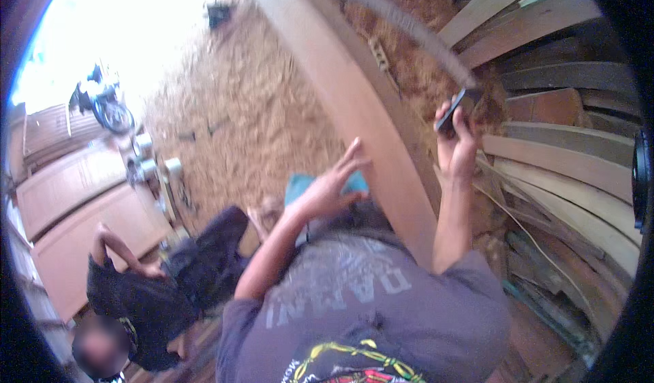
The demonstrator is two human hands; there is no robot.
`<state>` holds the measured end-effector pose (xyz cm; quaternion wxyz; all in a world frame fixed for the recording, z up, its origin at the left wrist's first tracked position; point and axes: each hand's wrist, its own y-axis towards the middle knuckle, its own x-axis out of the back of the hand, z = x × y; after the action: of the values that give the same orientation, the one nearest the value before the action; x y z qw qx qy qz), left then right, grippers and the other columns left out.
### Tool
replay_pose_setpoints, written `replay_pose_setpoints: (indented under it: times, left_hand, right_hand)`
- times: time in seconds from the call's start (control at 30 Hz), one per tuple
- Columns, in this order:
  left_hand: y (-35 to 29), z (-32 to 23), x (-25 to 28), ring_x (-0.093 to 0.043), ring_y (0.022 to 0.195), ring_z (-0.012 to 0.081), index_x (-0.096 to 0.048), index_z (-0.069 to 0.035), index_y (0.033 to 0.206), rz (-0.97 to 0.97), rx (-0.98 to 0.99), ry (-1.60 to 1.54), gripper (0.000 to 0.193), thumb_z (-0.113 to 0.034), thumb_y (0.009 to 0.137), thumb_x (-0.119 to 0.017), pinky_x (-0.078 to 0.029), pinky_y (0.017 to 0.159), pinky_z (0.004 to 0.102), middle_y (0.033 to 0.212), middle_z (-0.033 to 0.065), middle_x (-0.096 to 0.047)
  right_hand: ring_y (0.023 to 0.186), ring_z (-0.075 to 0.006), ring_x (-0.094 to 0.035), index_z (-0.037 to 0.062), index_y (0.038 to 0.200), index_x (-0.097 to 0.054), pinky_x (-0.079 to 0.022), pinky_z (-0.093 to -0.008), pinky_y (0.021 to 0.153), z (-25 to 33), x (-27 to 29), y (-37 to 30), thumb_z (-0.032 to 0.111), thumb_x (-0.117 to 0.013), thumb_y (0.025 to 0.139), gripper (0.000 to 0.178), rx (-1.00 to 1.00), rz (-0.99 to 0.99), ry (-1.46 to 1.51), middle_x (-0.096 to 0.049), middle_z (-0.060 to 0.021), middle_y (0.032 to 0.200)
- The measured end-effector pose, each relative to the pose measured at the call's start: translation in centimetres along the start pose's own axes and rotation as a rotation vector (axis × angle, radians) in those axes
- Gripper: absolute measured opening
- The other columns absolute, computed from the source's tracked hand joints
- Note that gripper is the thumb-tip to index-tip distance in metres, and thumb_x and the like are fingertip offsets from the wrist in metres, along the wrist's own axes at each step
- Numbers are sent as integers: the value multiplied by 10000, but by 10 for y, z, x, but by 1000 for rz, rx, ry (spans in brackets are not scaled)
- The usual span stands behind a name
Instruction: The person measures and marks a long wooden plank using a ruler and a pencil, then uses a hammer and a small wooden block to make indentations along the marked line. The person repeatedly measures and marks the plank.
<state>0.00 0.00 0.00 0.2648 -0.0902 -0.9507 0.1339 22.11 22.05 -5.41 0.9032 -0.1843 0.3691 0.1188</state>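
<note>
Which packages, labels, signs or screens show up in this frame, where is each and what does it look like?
No packages, signs or screens show.
Shirt print: on the grey T-shirt at bottom centre, pale block lettering in an arc above a yellow, green and red graphic.
Nothing printed shows on the long wooden plank, under the left hand, or on the dark handle of the blurred blade gripped by the right hand.

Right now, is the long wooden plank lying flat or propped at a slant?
Cannot tell: the plank runs lengthwise under the left hand, but the view hides its tilt.
</note>
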Motion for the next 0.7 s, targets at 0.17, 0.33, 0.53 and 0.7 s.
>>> replay_pose_setpoints:
  times: [0.17, 0.33, 0.53, 0.7]
  left_hand:
    - [2, 22, 50, -222, 1587, 403, -445, -128, 1554, 82, 106, 0, 705, -266, 944, -770, -355, 1249, 470, 1757, 192, -91]
    - [9, 1, 39, -229, 1587, 395, -448, -148, 1557, 102, 220, -91, 687, -222, 949, -759, -358, 1248, 475, 1757, 187, -103]
    - [6, 13, 27, -176, 1604, 385, -452, -138, 1561, 54, 108, 56, 713, -263, 941, -780, -278, 1283, 459, 1751, 212, -106]
    - [6, 20, 12, -176, 1606, 374, -437, -150, 1572, 60, 93, -19, 720, -253, 942, -771, -271, 1286, 459, 1750, 203, -125]
  right_hand:
    - [973, -207, -689, 19, 1301, -629, -579, -316, 794, -25, -12, 5, 176, -708, 1021, 331, -55, -158, 26, -705, -114, 1095]
    - [937, -228, -699, 34, 1204, -659, -572, -360, 844, -5, 11, -4, 164, -713, 1012, 238, -51, -141, 36, -734, -120, 1054]
    - [939, -231, -681, 20, 1235, -651, -549, -341, 884, -26, 44, -9, 153, -697, 1020, 256, -120, -113, 108, -715, -107, 1059]
    - [944, -167, -598, 24, 1209, -630, -502, -288, 896, -34, 20, 4, 199, -678, 1038, 249, -288, -127, 44, -655, -76, 1032]
